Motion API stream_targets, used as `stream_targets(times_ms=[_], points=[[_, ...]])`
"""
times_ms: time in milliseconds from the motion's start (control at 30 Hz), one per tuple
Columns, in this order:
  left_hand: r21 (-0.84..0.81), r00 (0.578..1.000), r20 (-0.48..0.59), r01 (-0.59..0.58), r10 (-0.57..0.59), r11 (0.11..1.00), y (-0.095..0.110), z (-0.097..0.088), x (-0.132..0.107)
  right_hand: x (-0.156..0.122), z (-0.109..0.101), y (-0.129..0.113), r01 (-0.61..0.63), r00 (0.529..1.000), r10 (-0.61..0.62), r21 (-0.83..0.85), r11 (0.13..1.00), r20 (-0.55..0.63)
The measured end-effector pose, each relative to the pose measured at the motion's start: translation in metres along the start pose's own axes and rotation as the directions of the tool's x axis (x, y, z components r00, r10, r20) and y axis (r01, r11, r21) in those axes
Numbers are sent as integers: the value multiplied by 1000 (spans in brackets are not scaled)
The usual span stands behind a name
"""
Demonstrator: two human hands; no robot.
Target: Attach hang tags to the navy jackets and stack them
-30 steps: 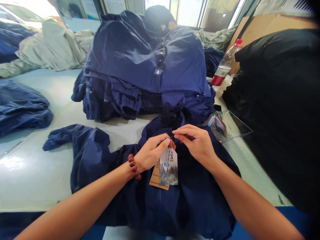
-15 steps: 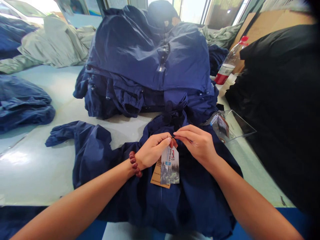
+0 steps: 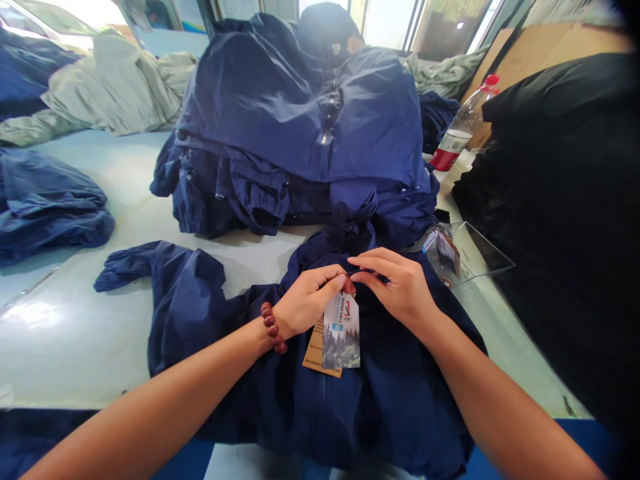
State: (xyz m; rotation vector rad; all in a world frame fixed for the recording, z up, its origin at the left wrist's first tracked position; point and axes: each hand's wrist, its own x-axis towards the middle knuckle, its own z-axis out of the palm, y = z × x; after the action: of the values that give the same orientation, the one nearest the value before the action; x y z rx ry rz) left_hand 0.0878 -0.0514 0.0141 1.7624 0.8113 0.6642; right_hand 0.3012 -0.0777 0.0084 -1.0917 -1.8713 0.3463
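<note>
Left hand [image 3: 310,301] and right hand [image 3: 397,290] pinched shut on tag cord [image 3: 349,274], hang tags [image 3: 341,340] resting against navy jacket [image 3: 320,413].

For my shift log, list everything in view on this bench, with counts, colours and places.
navy jacket: one, navy, spread under the hands
printed hang tag: one, forest picture, on the jacket front
kraft hang tag: one, brown, behind it
thin cord: one, dark, between the fingers
jacket stack: one, navy, behind
garment bundle: one, navy, far left
garment heaps: two, pale grey-green, rear
plastic bottle: one, clear, red cap, rear right
plastic holder: one, transparent, right of hands
garment pile: one, black, far right
bead bracelet: one, reddish-brown, left wrist
left hand: one, pinching cord
right hand: one, pinching cord
</note>
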Motion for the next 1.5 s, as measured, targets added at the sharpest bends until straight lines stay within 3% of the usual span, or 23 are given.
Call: stream_targets(times_ms=[133,267,500,667,867,933,1000,1100,1167,1267,1500], points=[[48,1000,8,-5,5,999,1,0,0,3,-1,1,-63,997,59,91,994,46],[91,999,11,-31,31,995,0,0,-1,3,-1,2,-204,979,196,194,960,60],[231,994,-39,-95,107,968,-2,1,-1,1,1,8,-453,892,401,400,797,209],[287,990,-57,-108,129,952,-1,1,0,1,1,11,-507,862,434,490,709,263],[271,991,-62,-97,118,958,1,1,0,0,2,12,-512,858,437,516,686,270],[251,993,-58,-89,107,964,2,1,0,0,3,11,-490,872,426,477,730,242],[206,996,-45,-72,83,976,2,0,-1,0,3,8,-396,918,366,371,840,151],[70,1000,-5,-18,19,997,0,-1,-1,-1,0,4,-121,993,120,96,988,13],[-53,999,23,40,-39,998,-1,-2,0,-1,-3,3,48,999,-47,-78,996,15],[-185,992,60,123,-114,975,-3,-3,1,-3,-5,4,183,983,-174,-259,949,59],[-220,990,57,141,-132,965,-8,-4,3,-4,-1,12,212,976,-214,-300,930,27]])
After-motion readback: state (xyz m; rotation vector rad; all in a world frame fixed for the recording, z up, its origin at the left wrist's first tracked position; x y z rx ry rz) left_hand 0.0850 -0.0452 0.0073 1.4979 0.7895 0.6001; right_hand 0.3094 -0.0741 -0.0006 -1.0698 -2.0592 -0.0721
